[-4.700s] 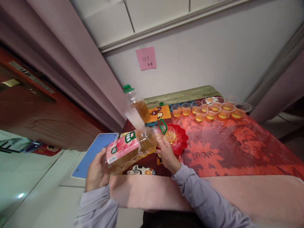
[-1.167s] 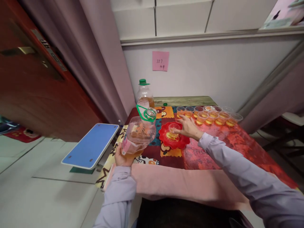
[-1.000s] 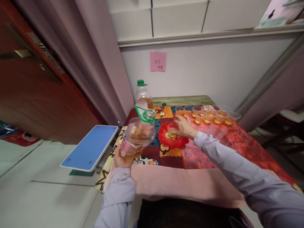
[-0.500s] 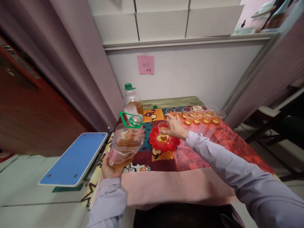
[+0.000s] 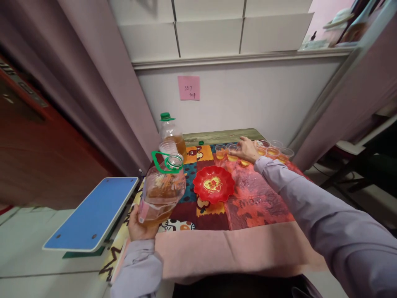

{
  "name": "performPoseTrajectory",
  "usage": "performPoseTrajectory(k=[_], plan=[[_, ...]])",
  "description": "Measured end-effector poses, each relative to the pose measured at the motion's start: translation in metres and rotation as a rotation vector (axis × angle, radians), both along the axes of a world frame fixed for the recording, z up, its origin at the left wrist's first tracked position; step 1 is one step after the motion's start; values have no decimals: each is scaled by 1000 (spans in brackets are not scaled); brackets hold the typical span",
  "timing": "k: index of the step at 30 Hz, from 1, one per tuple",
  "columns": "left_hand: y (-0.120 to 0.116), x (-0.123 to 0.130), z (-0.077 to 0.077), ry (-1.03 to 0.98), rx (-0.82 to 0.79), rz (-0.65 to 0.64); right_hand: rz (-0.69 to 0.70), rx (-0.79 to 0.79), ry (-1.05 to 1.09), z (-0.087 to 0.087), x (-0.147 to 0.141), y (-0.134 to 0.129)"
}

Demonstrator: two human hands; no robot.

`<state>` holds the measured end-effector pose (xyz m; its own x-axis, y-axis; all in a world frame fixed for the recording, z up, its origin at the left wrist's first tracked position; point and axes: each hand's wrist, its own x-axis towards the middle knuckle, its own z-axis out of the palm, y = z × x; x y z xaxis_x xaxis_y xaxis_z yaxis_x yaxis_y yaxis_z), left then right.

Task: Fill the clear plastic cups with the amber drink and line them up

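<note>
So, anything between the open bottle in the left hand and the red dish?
Nothing visible: only patterned cloth shows between the open bottle in the left hand and the red dish. The cup stack is behind the bottle.

My one view looks forward and down from my head, above and behind my fingers, close over them.

White wall; mauve curtains; pale tiled floor; reddish-brown door.
</note>
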<state>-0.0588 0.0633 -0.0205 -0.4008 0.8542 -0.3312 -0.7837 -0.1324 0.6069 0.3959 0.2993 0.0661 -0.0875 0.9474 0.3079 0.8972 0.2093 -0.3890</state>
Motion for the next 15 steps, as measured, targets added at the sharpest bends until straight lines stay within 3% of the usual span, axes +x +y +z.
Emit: performPoseTrajectory(k=[6, 15], plan=[[0, -3, -3, -32, 7, -3, -43, -27, -41, -35, 2, 6], [-2, -14, -15, -39, 29, -41, -95, -44, -61, -51, 1, 12]])
